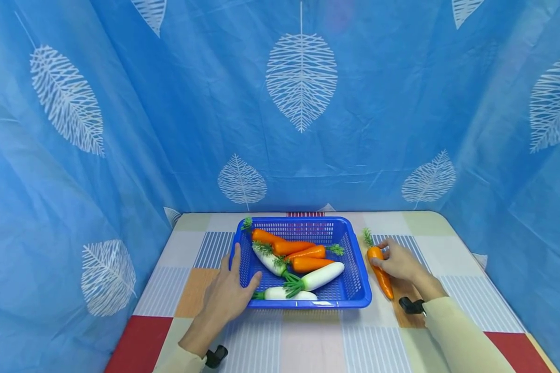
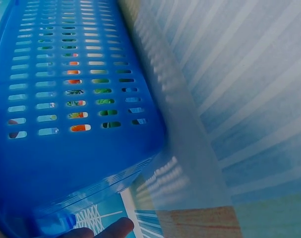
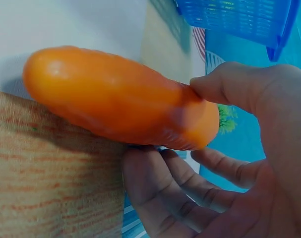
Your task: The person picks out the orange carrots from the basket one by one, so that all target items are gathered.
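Observation:
A blue plastic basket (image 1: 303, 304) with slotted walls stands on the table, holding several orange carrots (image 1: 293, 247) with green tops and white radishes (image 1: 324, 276) with green stems. At its left side is my left hand (image 1: 228, 292), thumb over the near left corner and fingers along the left wall. To the right of the basket, my right hand (image 1: 401, 264) holds a carrot (image 1: 383, 280) near its leafy end. In the right wrist view, thumb and fingers (image 3: 145, 173) lie on opposite sides of that carrot (image 3: 110, 94). Its tip points toward the table's front.
A checkered patchwork cloth (image 1: 308, 336) covers the table. Blue curtains (image 1: 303, 171) with white leaf prints hang behind and at both sides. A dark wrist strap (image 1: 411, 305) sits on the right wrist, another dark device (image 1: 216, 356) on the left.

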A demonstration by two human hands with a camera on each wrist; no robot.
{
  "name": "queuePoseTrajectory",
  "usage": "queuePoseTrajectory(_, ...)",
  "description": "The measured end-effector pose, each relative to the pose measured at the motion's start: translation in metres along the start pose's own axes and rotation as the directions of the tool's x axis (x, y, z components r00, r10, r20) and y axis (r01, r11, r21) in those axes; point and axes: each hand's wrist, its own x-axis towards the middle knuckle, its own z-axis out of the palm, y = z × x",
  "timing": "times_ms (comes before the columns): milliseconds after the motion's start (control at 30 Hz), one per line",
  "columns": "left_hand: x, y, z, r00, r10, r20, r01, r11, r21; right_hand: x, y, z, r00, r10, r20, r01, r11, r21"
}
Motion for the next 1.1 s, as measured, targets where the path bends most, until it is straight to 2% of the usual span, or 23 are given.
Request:
queuePoseTrajectory(133,-0.001,0.0,0.003,1.0,0.003,-0.007,-0.003,1.0,-0.009,-0.002,0.0,-0.002,1.0,0.024,0.002,-0.024,1.0,-0.018)
queuePoseTrajectory(400,-0.002,0.0,0.005,1.0,0.005,-0.017,-0.006,1.0,-0.028,-0.005,-0.005,-0.012,1.0,0.022,-0.021,-0.024,0.996,-0.082)
queuePoseTrajectory(533,-0.002,0.0,0.004,1.0,0.003,-0.02,-0.004,1.0,-0.029,-0.008,-0.014,-0.019,0.998,0.002,-0.069,-0.01,0.992,-0.125)
queuePoseTrajectory(667,-0.003,0.0,0.002,1.0,0.014,-0.019,-0.015,0.999,-0.035,-0.01,-0.026,-0.021,0.987,-0.059,-0.15,0.032,0.984,-0.177)
queuePoseTrajectory(800,-0.002,-0.001,0.002,0.999,0.025,-0.02,-0.026,0.999,-0.034,-0.012,-0.044,-0.022,0.967,-0.151,-0.207,0.108,0.972,-0.208)
queuePoseTrajectory(933,-0.001,-0.001,0.002,0.999,0.032,-0.022,-0.032,0.999,-0.029,-0.014,-0.067,-0.024,0.944,-0.237,-0.231,0.184,0.956,-0.228)
queuePoseTrajectory(1100,-0.001,-0.001,0.001,0.999,0.032,-0.02,-0.033,0.999,-0.031,-0.015,-0.096,-0.023,0.923,-0.315,-0.222,0.262,0.935,-0.239)
